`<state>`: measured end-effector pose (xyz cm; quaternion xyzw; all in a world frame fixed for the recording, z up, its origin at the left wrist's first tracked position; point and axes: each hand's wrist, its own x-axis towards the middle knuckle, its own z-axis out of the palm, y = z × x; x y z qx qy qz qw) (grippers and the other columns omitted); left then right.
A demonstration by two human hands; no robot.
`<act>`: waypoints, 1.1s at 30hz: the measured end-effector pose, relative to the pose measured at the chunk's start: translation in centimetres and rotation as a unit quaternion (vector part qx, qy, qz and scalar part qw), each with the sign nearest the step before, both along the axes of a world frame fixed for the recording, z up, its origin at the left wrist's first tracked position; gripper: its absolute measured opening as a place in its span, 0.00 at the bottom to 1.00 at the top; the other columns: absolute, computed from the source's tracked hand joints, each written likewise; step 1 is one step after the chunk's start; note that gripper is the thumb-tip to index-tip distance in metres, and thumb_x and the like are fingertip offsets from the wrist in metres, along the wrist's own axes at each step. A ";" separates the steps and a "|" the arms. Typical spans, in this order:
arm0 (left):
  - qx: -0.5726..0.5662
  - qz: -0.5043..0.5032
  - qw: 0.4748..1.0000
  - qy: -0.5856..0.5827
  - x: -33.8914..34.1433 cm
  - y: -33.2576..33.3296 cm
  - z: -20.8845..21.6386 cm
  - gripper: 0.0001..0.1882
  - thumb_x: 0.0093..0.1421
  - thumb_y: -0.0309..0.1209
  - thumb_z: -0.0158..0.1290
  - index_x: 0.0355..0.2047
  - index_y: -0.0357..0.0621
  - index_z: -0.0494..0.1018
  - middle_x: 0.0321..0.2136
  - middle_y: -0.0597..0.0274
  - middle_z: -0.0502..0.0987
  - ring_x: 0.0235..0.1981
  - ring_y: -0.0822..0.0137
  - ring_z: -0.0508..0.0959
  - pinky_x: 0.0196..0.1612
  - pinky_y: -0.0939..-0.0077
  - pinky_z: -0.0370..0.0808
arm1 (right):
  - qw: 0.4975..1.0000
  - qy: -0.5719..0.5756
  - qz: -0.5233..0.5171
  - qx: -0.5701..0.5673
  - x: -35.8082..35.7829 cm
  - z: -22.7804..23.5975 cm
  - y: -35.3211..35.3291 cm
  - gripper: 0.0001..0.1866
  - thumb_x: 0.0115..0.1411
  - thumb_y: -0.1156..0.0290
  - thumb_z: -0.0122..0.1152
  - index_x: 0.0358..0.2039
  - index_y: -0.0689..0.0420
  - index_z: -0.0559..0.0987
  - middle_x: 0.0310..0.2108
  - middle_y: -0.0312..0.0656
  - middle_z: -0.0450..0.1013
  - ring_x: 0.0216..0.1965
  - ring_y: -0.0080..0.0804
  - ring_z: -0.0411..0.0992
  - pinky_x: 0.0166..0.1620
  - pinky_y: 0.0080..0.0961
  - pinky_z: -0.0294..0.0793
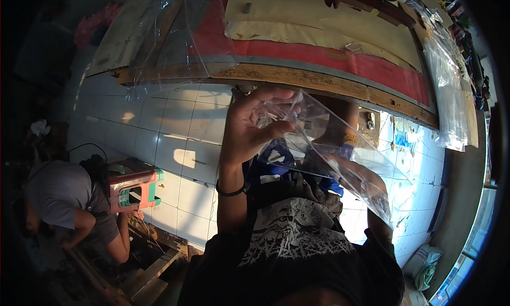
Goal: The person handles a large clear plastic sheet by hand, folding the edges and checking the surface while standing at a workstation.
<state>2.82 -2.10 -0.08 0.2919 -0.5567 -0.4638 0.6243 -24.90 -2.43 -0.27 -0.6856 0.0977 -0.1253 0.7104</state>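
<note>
A clear plastic bag or folded sheet (366, 146) stretches between my hands in front of the workbench edge. My left hand (249, 122), with a black band on the wrist, grips its left end, the fingers above and the thumb below. Crumpled film bunches within that grip. My right hand (358, 173) lies against the plastic on the other side and shows through it. Glare and folds hide the right fingertips, so I cannot tell whether they pinch the film. One pointed corner of the plastic hangs down past my right wrist.
A wood-edged workbench (276, 74) with red and cream covering spans the top. Clear plastic sheets (180, 45) drape over its left end, and more plastic (451, 109) hangs at the right. Another person (64, 194) bends beside a red-green stool (135, 186) at left, near wooden framing (149, 277).
</note>
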 end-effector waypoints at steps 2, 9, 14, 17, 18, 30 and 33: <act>-0.011 0.024 0.999 -0.019 1.3 0.5 0.5 0.26 0.51 0.30 0.65 0.48 0.35 0.70 0.46 0.43 0.77 0.45 0.54 0.80 0.49 0.60 0.79 | 0.998 0.034 0.042 -0.015 1.1 1.3 -0.2 0.38 0.67 0.46 0.36 0.70 0.53 0.41 0.70 0.53 0.39 0.70 0.52 0.39 0.69 0.48 0.44; -0.024 -0.049 0.998 -0.034 2.6 1.1 0.5 0.29 0.43 0.28 0.70 0.46 0.36 0.72 0.42 0.56 0.78 0.45 0.62 0.80 0.50 0.68 0.78 | 0.976 -0.043 -0.044 -0.210 2.5 -1.7 -0.2 0.38 0.67 0.43 0.28 0.69 0.51 0.40 0.67 0.57 0.45 0.69 0.56 0.42 0.69 0.49 0.40; -0.024 -0.095 0.995 -0.006 0.4 0.4 1.4 0.29 0.44 0.28 0.70 0.46 0.35 0.72 0.42 0.54 0.79 0.41 0.63 0.82 0.47 0.69 0.79 | 0.977 -0.019 -0.081 -0.196 3.6 1.3 0.6 0.35 0.67 0.48 0.33 0.68 0.54 0.45 0.66 0.57 0.48 0.66 0.54 0.48 0.66 0.46 0.46; 0.005 -0.071 0.997 -0.002 0.3 1.6 0.9 0.30 0.44 0.31 0.70 0.47 0.35 0.72 0.41 0.54 0.79 0.41 0.62 0.82 0.46 0.69 0.80 | 0.979 -0.034 -0.070 -0.189 5.4 0.4 0.7 0.34 0.68 0.52 0.36 0.68 0.56 0.47 0.66 0.57 0.50 0.65 0.53 0.51 0.64 0.45 0.49; 0.015 -0.052 0.999 -0.009 0.6 2.1 0.6 0.31 0.44 0.33 0.70 0.47 0.35 0.72 0.43 0.54 0.78 0.42 0.62 0.81 0.46 0.69 0.80 | 0.979 -0.038 -0.067 -0.187 5.9 -0.1 0.8 0.33 0.68 0.53 0.37 0.68 0.57 0.48 0.65 0.57 0.51 0.64 0.53 0.53 0.64 0.44 0.50; -0.014 -0.071 0.997 -0.042 -0.6 1.7 1.7 0.35 0.41 0.28 0.72 0.48 0.35 0.67 0.42 0.44 0.78 0.42 0.54 0.81 0.45 0.58 0.80 | 0.988 0.046 -0.064 -0.135 7.3 2.3 0.7 0.34 0.68 0.63 0.44 0.68 0.65 0.46 0.69 0.55 0.43 0.70 0.45 0.44 0.66 0.36 0.48; -0.027 -0.058 0.995 -0.073 -0.5 1.5 1.4 0.33 0.41 0.28 0.72 0.47 0.36 0.68 0.41 0.44 0.78 0.41 0.54 0.81 0.44 0.58 0.81 | 0.987 0.070 -0.069 -0.130 7.9 3.8 0.7 0.35 0.67 0.66 0.45 0.68 0.64 0.44 0.69 0.55 0.44 0.69 0.43 0.47 0.66 0.34 0.50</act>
